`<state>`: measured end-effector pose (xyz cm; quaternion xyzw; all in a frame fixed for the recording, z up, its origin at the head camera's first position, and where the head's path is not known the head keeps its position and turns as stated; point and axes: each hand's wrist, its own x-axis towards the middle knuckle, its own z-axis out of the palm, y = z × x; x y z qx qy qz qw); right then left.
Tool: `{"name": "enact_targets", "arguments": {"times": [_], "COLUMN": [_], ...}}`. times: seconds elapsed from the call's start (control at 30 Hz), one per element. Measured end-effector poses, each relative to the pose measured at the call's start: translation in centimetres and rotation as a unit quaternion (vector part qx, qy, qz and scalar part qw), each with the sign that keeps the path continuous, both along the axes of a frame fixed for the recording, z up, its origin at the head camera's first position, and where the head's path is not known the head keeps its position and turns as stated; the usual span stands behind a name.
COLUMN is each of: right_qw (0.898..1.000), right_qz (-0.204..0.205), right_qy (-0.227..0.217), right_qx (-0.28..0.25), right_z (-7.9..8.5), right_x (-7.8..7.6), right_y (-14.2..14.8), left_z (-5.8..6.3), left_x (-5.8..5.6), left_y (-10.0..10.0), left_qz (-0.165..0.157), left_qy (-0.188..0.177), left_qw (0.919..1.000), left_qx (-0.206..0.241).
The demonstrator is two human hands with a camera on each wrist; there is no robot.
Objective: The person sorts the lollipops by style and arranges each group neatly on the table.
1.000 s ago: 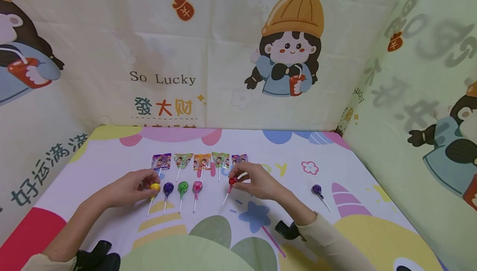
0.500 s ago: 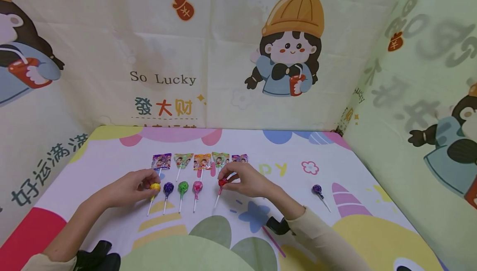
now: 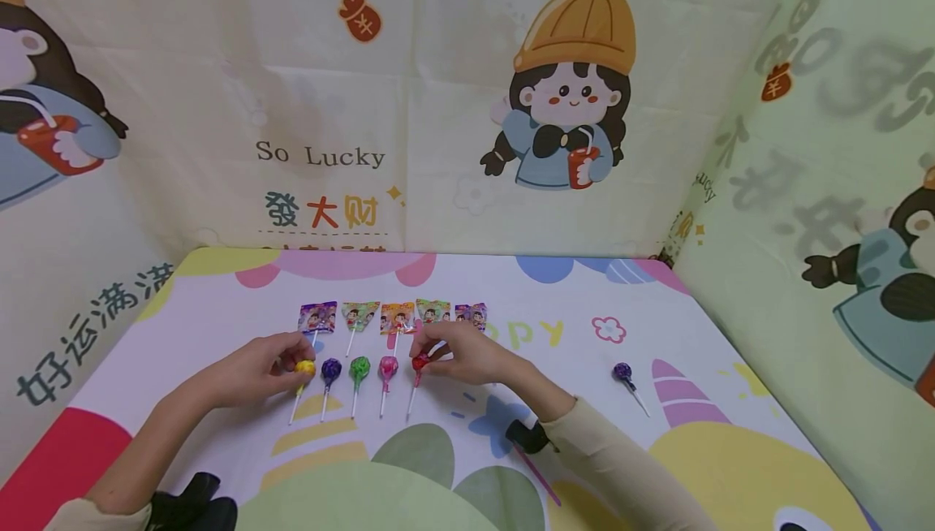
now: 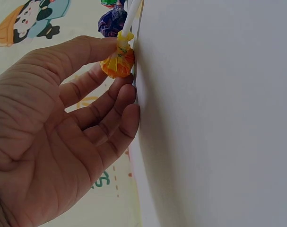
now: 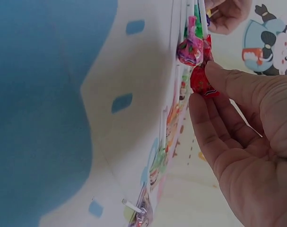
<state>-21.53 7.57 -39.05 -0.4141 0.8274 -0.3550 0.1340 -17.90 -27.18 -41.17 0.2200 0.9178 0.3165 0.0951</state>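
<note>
In the head view, my left hand (image 3: 252, 370) pinches a yellow-wrapped lollipop (image 3: 304, 368) by its head, at the left end of a row. The left wrist view shows thumb and fingers on that lollipop (image 4: 117, 65), its white stick pointing away. A purple lollipop (image 3: 331, 370), a green lollipop (image 3: 359, 368) and a pink lollipop (image 3: 389, 366) lie side by side to its right. Between thumb and fingertips my right hand (image 3: 471, 356) holds a red lollipop (image 3: 420, 361) close beside the pink one. In the right wrist view the red lollipop (image 5: 200, 81) overlaps the pink lollipop (image 5: 190, 51).
Behind the row lie several flat-wrapped lollipops, among them a purple packet (image 3: 317, 317), an orange packet (image 3: 397, 318) and another purple one (image 3: 471, 316) partly behind the right hand. A lone purple lollipop (image 3: 622, 373) lies far right on the patterned table (image 3: 555, 287). Printed cloth walls enclose the table.
My right hand has moved left with the red lollipop, bringing it next to the pink one, its stick now more upright in view. The left hand stays on the yellow lollipop.
</note>
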Motion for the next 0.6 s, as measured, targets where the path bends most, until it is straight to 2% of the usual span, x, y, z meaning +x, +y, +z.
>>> {"name": "enact_targets", "arguments": {"times": [0.6], "right_qw": [0.999], "right_qz": [0.016], "right_qy": [-0.026], "right_qx": [0.041], "right_z": [-0.4], "right_x": [-0.9], "right_y": [-1.1], "left_z": [0.0], "left_x": [0.0], "left_y": [-0.1], "left_qz": [-0.004], "left_qy": [-0.001], "left_qw": [1.0], "left_qx": [0.001]}}
